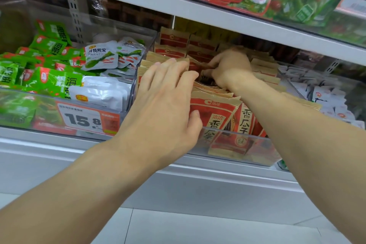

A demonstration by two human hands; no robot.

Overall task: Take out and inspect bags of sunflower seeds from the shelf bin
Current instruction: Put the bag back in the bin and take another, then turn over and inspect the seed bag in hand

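A clear plastic shelf bin [263, 144] holds several red and tan sunflower seed bags [215, 113], standing in rows. My left hand [164, 101] lies over the front-left bags, fingers spread and fairly straight, pressing the bag tops near the bin's left wall. My right hand [229, 69] reaches deeper into the bin's middle. Its fingers curl down into a gap between bags and appear to pinch a bag top; the fingertips are hidden among the packets.
The left bin [59, 105] holds green and white snack packets behind a 15.8 price tag [83, 119]. A bin of white packets [326, 93] sits to the right. The upper shelf edge [237, 22] hangs close above my right hand. Grey floor tiles lie below.
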